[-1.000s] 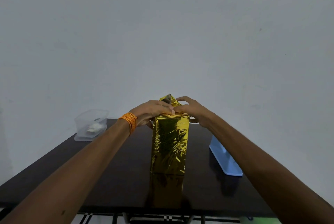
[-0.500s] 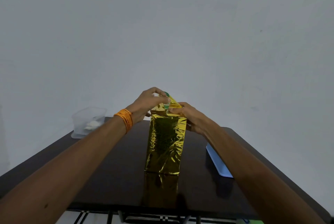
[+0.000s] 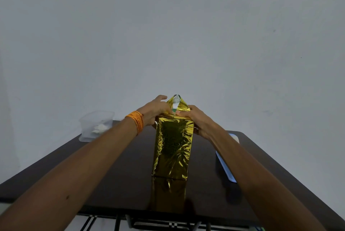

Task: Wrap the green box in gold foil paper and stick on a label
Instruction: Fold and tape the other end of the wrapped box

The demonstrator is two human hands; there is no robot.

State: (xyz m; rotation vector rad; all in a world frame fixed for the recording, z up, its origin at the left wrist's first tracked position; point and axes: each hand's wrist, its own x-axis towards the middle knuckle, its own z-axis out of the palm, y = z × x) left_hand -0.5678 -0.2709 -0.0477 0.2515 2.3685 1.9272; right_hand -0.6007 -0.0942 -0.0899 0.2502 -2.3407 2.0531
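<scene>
The box wrapped in gold foil paper (image 3: 172, 146) stands upright in the middle of the dark table (image 3: 115, 171). At its top a pointed foil flap (image 3: 177, 103) sticks up, with a bit of the green box showing under it. My left hand (image 3: 155, 109), an orange thread band on its wrist, holds the top left of the box with fingers on the flap. My right hand (image 3: 196, 118) grips the top right corner, thumb pressing the foil fold at the top edge.
A clear plastic container (image 3: 96, 125) with something white inside sits at the table's far left. A light blue tray (image 3: 225, 163) lies to the right of the box, partly behind my right forearm. A grey wall is behind.
The foil flap at the top stands higher and more pointed than before. Both hands stay at the box top; my right hand has slid to the upper right corner.
</scene>
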